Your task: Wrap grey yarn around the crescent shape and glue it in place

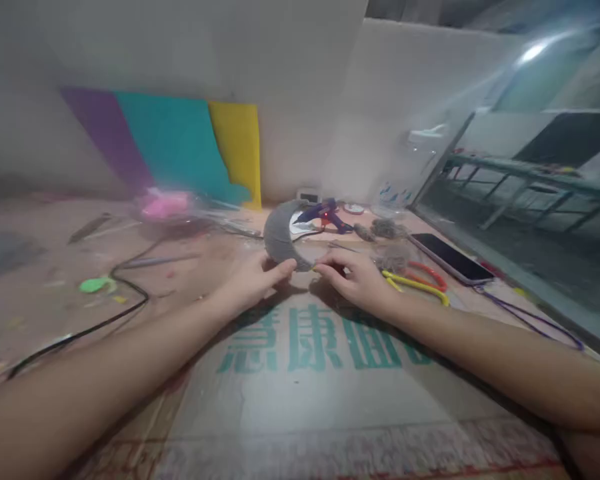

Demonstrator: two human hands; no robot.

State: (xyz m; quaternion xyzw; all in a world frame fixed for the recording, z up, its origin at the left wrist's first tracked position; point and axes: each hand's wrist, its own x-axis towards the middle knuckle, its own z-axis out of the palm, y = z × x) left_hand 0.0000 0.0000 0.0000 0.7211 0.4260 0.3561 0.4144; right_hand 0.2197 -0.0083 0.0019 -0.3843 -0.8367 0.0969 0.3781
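A grey crescent, apparently wrapped in yarn or cloth, stands tilted up above the work surface. My left hand is closed on its lower left edge, thumb in front and fingers behind. At the crescent's lower tip, my right hand pinches with thumb and forefinger. A tiny yellowish bit shows at those fingertips, too small to name. Just behind the crescent lies a dark blue glue gun with a red light lit. Beside my right hand are yellow and orange loops that look like scissor handles.
Purple, teal and yellow sheets lean against the wall. A pink bundle in clear plastic and a black cable lie left. At right are grey tufts, a phone and a purple cord. Green lettering marks the board.
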